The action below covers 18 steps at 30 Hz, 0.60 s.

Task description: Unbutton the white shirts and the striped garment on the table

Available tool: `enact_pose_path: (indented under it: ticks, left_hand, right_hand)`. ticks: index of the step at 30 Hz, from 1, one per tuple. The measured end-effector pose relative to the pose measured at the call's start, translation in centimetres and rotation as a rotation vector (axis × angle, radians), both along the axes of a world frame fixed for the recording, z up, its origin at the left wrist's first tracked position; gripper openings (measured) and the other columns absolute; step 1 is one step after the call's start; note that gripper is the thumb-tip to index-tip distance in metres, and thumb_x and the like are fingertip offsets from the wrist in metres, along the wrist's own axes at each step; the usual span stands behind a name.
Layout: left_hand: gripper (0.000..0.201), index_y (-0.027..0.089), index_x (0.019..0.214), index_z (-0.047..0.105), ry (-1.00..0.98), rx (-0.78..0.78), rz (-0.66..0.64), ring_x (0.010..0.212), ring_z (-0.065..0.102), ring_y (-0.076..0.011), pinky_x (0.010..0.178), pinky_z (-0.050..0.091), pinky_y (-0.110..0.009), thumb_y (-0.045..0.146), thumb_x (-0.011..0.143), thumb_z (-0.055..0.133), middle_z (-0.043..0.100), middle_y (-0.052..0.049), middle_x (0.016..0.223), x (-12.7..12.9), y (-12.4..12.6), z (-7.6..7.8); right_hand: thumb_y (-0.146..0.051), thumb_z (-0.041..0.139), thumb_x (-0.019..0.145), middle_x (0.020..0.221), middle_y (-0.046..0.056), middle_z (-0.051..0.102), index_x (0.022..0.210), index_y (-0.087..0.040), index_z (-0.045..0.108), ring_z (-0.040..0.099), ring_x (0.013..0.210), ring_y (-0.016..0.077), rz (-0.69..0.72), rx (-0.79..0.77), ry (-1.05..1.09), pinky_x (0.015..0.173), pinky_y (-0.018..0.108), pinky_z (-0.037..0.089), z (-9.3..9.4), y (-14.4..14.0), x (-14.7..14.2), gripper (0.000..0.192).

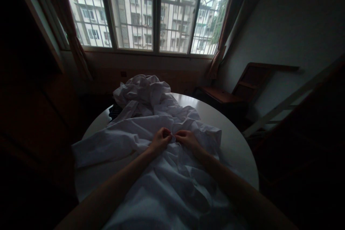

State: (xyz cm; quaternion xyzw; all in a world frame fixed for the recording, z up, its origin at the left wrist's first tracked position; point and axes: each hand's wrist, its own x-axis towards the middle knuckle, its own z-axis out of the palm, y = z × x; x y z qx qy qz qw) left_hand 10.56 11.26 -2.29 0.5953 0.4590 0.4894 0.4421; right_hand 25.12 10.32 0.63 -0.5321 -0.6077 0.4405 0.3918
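A white long-sleeved garment [151, 187], which looks like a shirt or coat, lies spread over a round white table. Near its upper middle, my left hand [162, 138] pinches the cloth between thumb and fingers. My right hand [187, 139] pinches the same cloth just to the right, the fingertips of both hands almost meeting. Any button between them is too small to make out. One sleeve [107, 142] stretches out to the left, and the other side of the garment reaches toward the right table edge.
Beyond the garment, a heap of crumpled white cloth [142, 90] sits on the far side of the table [242, 151], with something dark [115, 112] beside it. A wooden chair [229, 91] stands at the back right. Barred windows [156, 14] and curtains [74, 43] are behind.
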Motion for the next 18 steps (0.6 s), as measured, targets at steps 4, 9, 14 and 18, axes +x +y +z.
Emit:
enact_pose_path:
  ticks: [4, 9, 14, 18]
  left_hand:
    - [0.008, 0.014, 0.070, 0.053, 0.006, 0.008, 0.011, 0.057, 0.052, -0.0091, 0.055, 0.042, -0.020, 0.014, 0.063, 0.057, 0.054, 0.003, 0.060, 0.0, 0.2, -0.3]
    - [0.010, 0.014, 0.070, 0.056, -0.026, 0.000, -0.008, 0.059, 0.054, -0.0094, 0.056, 0.045, -0.020, 0.012, 0.061, 0.058, 0.056, 0.002, 0.062, 0.0, 0.4, -0.7]
    - [0.009, 0.013, 0.071, 0.058, -0.091, -0.025, -0.004, 0.060, 0.056, -0.0103, 0.057, 0.047, -0.021, 0.017, 0.063, 0.060, 0.059, 0.000, 0.064, 0.2, 0.3, -0.3]
    - [0.014, 0.012, 0.071, 0.058, -0.105, -0.090, -0.017, 0.054, 0.055, -0.0100, 0.052, 0.045, -0.020, 0.025, 0.065, 0.062, 0.059, 0.000, 0.059, 0.2, 0.3, 0.3]
  right_hand:
    - [-0.027, 0.061, 0.057, 0.057, 0.001, 0.059, 0.065, -0.010, 0.064, 0.049, 0.052, 0.0103, -0.019, 0.022, -0.016, 0.049, 0.021, 0.035, -0.3, 0.1, 0.0, 0.018]
    - [-0.028, 0.062, 0.059, 0.058, 0.001, 0.060, 0.065, -0.011, 0.063, 0.051, 0.054, 0.0112, -0.025, 0.062, -0.057, 0.051, 0.021, 0.038, -0.5, 0.1, -0.1, 0.019]
    - [-0.026, 0.059, 0.065, 0.066, 0.004, 0.064, 0.068, -0.012, 0.063, 0.056, 0.062, 0.0140, -0.032, 0.160, -0.146, 0.058, 0.024, 0.042, -0.7, 0.0, -0.2, 0.016]
    - [-0.028, 0.059, 0.067, 0.069, 0.005, 0.065, 0.071, -0.012, 0.063, 0.058, 0.064, 0.0151, -0.049, 0.202, -0.178, 0.060, 0.025, 0.044, -0.7, -0.1, -0.3, 0.016]
